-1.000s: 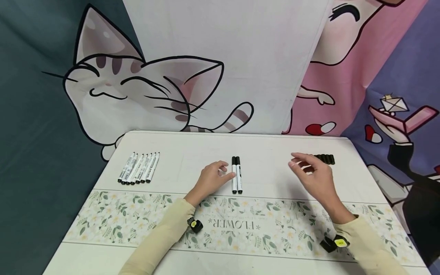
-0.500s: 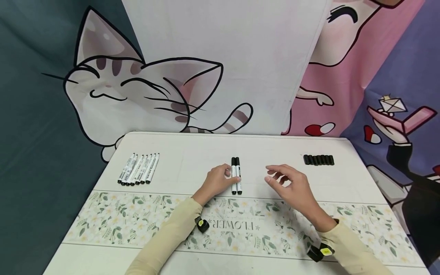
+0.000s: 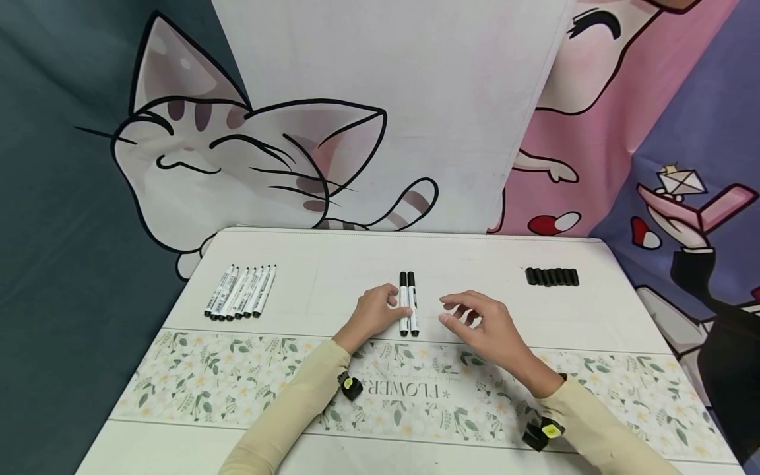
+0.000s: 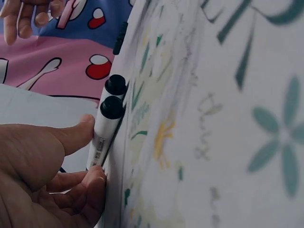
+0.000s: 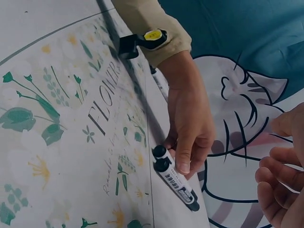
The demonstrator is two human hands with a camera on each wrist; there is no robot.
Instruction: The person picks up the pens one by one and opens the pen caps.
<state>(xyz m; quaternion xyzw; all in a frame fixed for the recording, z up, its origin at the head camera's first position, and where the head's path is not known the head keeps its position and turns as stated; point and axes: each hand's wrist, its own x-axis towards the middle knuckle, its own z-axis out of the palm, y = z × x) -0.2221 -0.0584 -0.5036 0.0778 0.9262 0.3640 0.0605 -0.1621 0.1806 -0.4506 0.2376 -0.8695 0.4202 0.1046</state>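
Observation:
Two capped white markers [image 3: 407, 305] with black caps lie side by side at the middle of the white table [image 3: 332, 264]. My left hand [image 3: 388, 305] is curled against their left side, thumb and fingertips pinching the nearer marker [image 4: 105, 135]. In the right wrist view the left hand [image 5: 190, 128] covers the markers' [image 5: 173, 179] far ends. My right hand [image 3: 454, 315] hovers just right of the pair, fingers loosely bent, holding nothing.
A row of several uncapped white markers [image 3: 240, 291] lies at the table's back left. Several black caps [image 3: 552, 276] are lined up at the back right. A floral strip reading FLOWER [image 3: 410, 389] crosses the front. Cartoon cloth hangs behind.
My right hand has come left from the row of caps to beside the two markers. My left hand has closed in on the left marker and stayed there.

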